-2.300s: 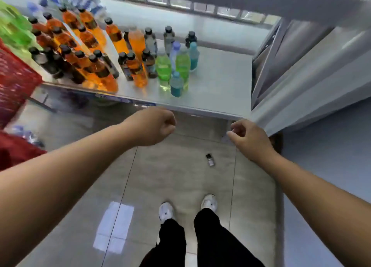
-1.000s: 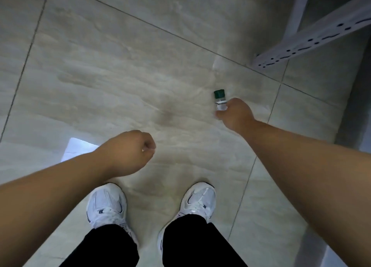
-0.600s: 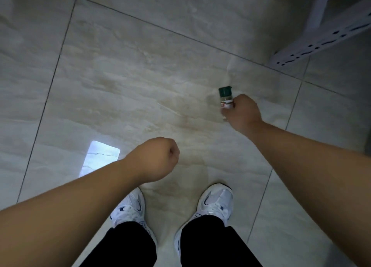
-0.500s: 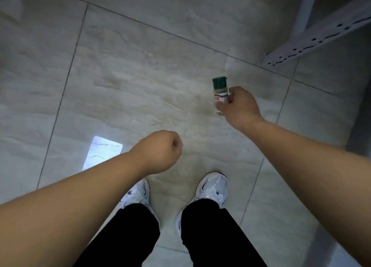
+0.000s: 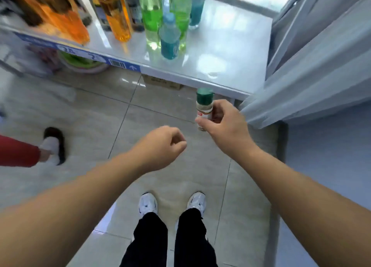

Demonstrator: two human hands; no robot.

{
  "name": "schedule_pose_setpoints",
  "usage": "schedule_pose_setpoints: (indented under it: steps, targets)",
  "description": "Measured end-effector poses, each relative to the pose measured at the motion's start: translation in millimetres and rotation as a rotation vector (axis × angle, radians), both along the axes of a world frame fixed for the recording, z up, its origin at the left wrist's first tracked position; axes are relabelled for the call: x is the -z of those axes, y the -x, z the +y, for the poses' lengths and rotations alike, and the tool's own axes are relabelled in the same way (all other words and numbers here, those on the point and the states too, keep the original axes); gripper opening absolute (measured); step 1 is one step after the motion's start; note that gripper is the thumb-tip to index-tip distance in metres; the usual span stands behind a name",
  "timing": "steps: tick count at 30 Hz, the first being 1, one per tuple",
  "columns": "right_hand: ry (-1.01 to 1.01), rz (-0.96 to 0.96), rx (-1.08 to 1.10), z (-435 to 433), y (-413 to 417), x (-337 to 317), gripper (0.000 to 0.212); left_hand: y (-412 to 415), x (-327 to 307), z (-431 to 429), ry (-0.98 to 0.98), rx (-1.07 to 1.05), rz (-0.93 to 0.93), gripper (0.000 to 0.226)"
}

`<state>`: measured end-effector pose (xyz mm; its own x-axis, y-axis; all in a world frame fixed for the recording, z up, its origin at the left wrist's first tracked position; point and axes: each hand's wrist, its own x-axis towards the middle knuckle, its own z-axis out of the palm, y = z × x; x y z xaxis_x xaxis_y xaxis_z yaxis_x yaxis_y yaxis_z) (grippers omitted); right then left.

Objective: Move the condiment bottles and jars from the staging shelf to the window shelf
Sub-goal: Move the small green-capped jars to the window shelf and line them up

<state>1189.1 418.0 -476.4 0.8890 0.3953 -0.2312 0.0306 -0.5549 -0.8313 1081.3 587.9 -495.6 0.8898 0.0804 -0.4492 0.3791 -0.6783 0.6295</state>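
Feet: the wearer's white sneakers (image 5: 148, 204) and black trousers (image 5: 150, 238) stand on the pale tiled floor (image 5: 96, 110)
Left hand: the left hand (image 5: 163, 146) is held out over the floor, fingers curled into the palm, holding nothing
Right hand: the right hand (image 5: 225, 127) grips the lower half of a spice jar between thumb and curled fingers
Spice jar: the spice jar (image 5: 204, 107), green cap up and roughly upright, is in the air just below the front edge of the shelf, not touching it
Other person: a dark shoe (image 5: 54, 144) and red trouser leg (image 5: 18, 153) at far left
Shelf: the white window shelf (image 5: 230, 53) is bare at its right end
Bottles: a teal bottle (image 5: 170, 40) nearest the edge, green bottles (image 5: 151, 15) behind it, orange bottles (image 5: 118, 17) to the left, blurred
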Motion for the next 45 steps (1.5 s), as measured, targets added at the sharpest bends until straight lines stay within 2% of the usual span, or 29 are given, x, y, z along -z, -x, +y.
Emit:
schedule_pose_setpoints:
  steps: [3,10,14,19,26,30,35,45]
  targets:
    - [-0.043,-0.085,-0.014,6.5,-3.4,-84.4,0.032,-6.9,-79.7,15.3,-0.010,0.016,-0.112,0.008]
    - [-0.166,-0.238,-0.024,4.0,-4.6,-241.1,0.031,-27.6,-228.0,33.6,-0.043,0.072,-0.333,0.011]
    - [-0.204,-0.331,-0.015,1.3,-8.0,-306.6,0.032,-39.5,-293.7,36.7,-0.133,0.147,-0.455,0.020]
    - [-0.168,-0.483,0.032,-6.9,-14.4,-362.9,0.033,-58.9,-356.7,38.9,-0.200,0.207,-0.551,0.020]
    - [-0.226,-0.519,0.155,-36.8,-32.6,-399.3,0.030,-80.3,-407.8,35.1,-0.235,0.312,-0.642,0.019]
    - [-0.249,-0.487,0.231,-57.2,-59.1,-402.0,0.027,-101.0,-416.7,23.9,-0.269,0.361,-0.633,0.026]
    - [-0.249,-0.438,0.312,-77.1,-116.0,-394.2,0.025,-138.5,-419.1,9.5,-0.278,0.352,-0.621,0.024]
    - [-0.169,-0.422,0.237,-78.7,-189.7,-370.3,0.022,-179.8,-402.1,-14.5,-0.298,0.256,-0.547,0.020]
